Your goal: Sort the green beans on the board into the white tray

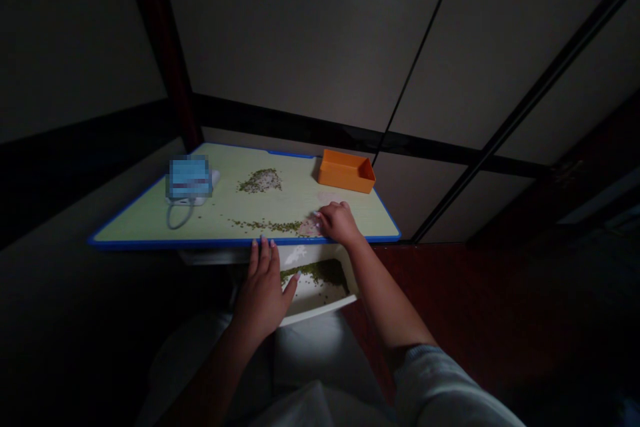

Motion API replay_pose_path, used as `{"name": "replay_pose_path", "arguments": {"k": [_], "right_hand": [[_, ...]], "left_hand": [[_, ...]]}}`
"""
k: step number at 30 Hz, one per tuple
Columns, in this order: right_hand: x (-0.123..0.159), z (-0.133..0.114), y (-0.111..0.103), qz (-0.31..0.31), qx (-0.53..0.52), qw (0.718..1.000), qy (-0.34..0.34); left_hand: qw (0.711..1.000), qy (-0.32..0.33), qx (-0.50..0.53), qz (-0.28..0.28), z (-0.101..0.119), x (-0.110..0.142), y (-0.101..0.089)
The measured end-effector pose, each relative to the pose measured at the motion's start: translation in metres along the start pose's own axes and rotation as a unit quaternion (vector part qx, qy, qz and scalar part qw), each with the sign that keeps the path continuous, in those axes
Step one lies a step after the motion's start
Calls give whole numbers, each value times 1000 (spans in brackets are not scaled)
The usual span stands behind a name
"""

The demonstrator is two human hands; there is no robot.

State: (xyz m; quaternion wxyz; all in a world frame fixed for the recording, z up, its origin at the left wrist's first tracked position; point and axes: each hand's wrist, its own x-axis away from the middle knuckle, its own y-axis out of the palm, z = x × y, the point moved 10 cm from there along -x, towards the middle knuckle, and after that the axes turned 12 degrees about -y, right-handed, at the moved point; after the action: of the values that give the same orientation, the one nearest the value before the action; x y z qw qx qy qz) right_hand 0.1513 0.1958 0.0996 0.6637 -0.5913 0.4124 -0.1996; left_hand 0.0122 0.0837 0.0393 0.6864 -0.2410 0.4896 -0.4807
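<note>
My right hand rests on the pale green tabletop, at the right end of a row of small green beans. Its fingers are curled together, and whatever they may hold is hidden. A pinkish patch lies beside its fingertips. My left hand has its fingertips at the table's blue front edge, thumb held apart, with nothing in it. Beneath that edge, a white drawer-like tray sits pulled out, with many green beans along its far side.
A heap of beans, mixed with paler bits, lies farther back on the table. At the back right stands an orange open box. On the left is a blurred-out screen with a looped cable. Panelled walls rise behind.
</note>
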Motion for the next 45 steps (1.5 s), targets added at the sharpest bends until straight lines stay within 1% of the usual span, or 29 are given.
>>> {"name": "replay_pose_path", "arguments": {"k": [9,18,24,27,33,39,45], "right_hand": [[1,-1,2,-13,-15,1000,-12],[3,-2,1,3,-24,999,-27],[3,0,4,-5,-45,999,-23],[2,-1,2,-1,-34,999,-17],[4,5,-3,7,2,1000,23],[3,0,-4,17,-22,1000,-9],[0,-1,-2,4,8,1000,11]], "left_hand": [[1000,-6,8,-2,-2,0,1],[1000,-7,-3,-16,0,-1,0],[1000,1,-1,-8,1,0,-1],[1000,1,2,-6,1,0,-1],[1000,-2,5,-1,0,0,-2],[1000,-8,-1,-16,0,-1,0],[1000,-7,6,-4,-1,0,0]]}}
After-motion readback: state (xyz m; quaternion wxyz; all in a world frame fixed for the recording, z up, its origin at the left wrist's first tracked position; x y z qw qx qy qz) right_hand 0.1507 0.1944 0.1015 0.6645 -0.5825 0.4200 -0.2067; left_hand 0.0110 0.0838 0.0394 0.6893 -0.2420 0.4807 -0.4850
